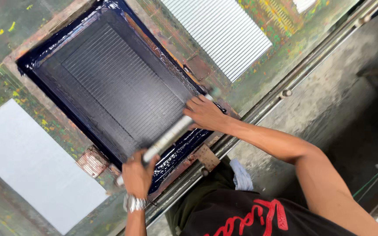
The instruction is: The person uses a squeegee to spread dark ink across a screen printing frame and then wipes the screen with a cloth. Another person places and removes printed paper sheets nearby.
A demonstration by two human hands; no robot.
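- Black shirt [259, 218] with red lettering fills the bottom edge, nearest the lens.
- Left hand [137, 175], a metal watch [134, 203] on its wrist, is closed around one end of the squeegee [171, 136].
- Right hand [204, 114] grips the other end, fingers curled over it.
- Squeegee lies across the near edge of the dark, ink-wet printing screen [110, 78], apparently touching the mesh.
- White sheet [31, 161] lies beside the screen on the paint-flecked table [285, 48].

We see no packages, labels, signs or display screens here (the only screen is a rectangular printing mesh frame [114, 83], inked dark blue).
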